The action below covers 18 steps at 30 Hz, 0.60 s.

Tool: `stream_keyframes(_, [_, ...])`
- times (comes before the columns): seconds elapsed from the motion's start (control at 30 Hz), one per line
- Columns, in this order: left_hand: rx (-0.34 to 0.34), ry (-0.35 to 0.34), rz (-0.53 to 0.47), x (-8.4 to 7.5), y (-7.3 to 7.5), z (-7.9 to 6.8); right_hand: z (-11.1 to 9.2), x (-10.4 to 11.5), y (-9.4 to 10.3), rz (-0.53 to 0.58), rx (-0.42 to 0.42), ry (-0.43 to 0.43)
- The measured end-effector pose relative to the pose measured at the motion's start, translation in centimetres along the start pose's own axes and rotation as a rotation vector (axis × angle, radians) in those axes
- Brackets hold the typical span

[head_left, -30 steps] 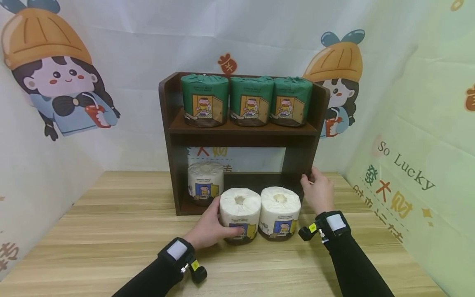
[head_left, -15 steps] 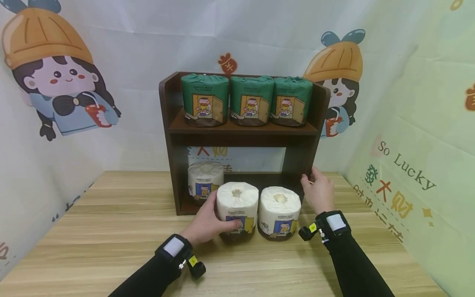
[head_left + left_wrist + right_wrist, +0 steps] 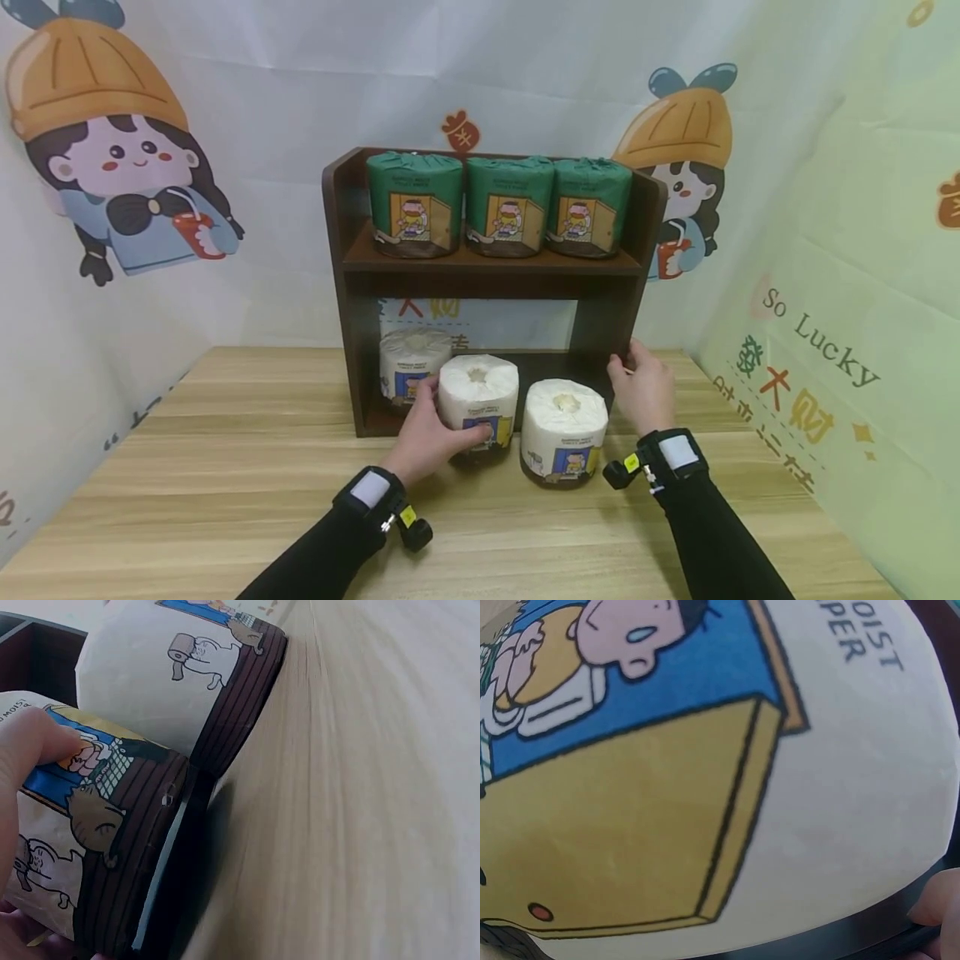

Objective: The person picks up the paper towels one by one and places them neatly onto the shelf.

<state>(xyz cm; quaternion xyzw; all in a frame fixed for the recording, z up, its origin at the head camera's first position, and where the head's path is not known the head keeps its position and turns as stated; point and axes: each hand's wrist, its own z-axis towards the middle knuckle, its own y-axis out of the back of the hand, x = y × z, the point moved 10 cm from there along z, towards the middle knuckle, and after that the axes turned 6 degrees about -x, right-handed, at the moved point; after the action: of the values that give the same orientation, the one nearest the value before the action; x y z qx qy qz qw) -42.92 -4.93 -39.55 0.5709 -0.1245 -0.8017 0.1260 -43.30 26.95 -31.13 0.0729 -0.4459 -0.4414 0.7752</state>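
My left hand [image 3: 431, 437] grips a white-wrapped toilet paper roll [image 3: 480, 390] from its left side, thumb across the printed front. In the left wrist view, a dark gap with shadow shows under this roll [image 3: 135, 802], its base tilted off the table. A second white roll [image 3: 564, 433] stands upright on the table just to the right and nearer to me. My right hand [image 3: 647, 387] holds the right side panel of the dark brown shelf [image 3: 480, 285] at its front edge. A third white roll [image 3: 415, 358] stands inside the lower compartment at the left.
Three green-wrapped rolls [image 3: 510, 208] stand in a row on the upper shelf. The wooden table [image 3: 225, 467] extends in front and to both sides. Printed cloth [image 3: 285, 167] hangs behind and at the sides.
My left hand has lifted the gripped roll and moved it back toward the lower compartment, apart from the roll on its right. The right hand stays at the side panel.
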Motion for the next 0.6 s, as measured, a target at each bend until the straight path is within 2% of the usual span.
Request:
stream_keyframes(0.23, [-0.018, 0.013, 0.008, 0.64, -0.32, 0.43, 0.08, 0.07, -0.09, -0.002, 0.003, -0.005])
stream_keyframes(0.33, [-0.020, -0.008, 0.003, 0.44, -0.51, 0.49, 0.05, 0.05, -0.17, 0.002, 0.010, -0.008])
stream_keyframes(0.6, [-0.076, -0.018, 0.147, -0.11, -0.25, 0.12, -0.08, -0.29, -0.25, 0.007, 0.015, -0.020])
